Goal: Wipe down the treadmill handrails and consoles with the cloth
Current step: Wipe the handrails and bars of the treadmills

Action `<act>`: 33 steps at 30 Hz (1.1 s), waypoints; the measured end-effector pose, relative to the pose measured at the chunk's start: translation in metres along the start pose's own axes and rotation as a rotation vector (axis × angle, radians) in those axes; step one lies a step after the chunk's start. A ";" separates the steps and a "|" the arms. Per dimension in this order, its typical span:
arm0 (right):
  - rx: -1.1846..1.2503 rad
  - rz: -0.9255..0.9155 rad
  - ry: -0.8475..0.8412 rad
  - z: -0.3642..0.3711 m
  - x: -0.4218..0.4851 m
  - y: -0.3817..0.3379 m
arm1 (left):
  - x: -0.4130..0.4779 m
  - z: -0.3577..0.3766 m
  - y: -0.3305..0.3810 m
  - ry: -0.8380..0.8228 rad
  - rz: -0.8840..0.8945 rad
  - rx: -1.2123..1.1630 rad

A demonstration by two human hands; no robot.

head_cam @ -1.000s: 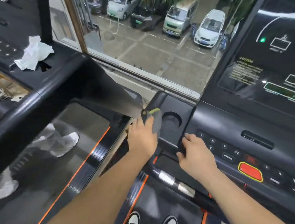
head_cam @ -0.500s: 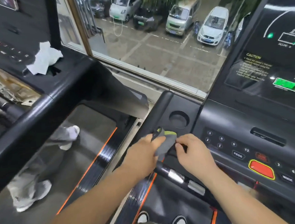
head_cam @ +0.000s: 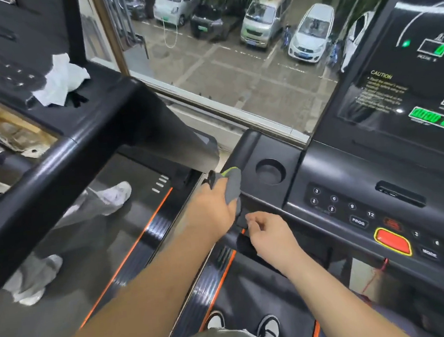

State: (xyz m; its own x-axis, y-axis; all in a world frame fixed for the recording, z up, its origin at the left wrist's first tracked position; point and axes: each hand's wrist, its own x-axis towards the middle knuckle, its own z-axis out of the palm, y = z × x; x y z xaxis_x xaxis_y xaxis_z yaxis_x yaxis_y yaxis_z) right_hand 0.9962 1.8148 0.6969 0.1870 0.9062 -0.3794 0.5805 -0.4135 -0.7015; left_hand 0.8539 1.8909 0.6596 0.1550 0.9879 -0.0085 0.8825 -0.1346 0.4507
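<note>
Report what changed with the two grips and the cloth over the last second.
The left grip, holding the grey cloth throughout, dipped toward the right grip half a second ago, then rose back to the console edge beside the cup holder. The right grip met the cloth at that midpoint and now sits just below it, fingers curled; contact is unclear. The crumpled tissue stayed put.

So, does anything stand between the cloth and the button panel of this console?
Nothing visible does. The left hand holds the cloth at the console's left edge; only the cup holder recess lies before the button panel. The right hand sits lower, off that path.
</note>
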 end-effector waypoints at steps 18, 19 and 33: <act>0.497 0.212 0.245 -0.063 -0.020 0.060 | -0.015 0.060 0.105 0.099 -0.137 -0.016; 0.514 0.207 0.252 -0.070 -0.021 0.064 | -0.023 0.069 0.113 0.083 -0.133 -0.099; 0.632 -0.104 -0.171 -0.024 -0.041 0.022 | -0.119 -0.022 0.090 0.134 -0.403 -0.735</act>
State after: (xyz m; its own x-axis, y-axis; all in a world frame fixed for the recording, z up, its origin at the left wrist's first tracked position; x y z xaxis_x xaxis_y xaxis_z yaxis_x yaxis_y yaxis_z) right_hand 1.0203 1.7711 0.7115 -0.0040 0.9389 -0.3443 0.0022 -0.3443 -0.9389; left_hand 0.9051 1.7625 0.7212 -0.2041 0.9566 -0.2080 0.3385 0.2684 0.9019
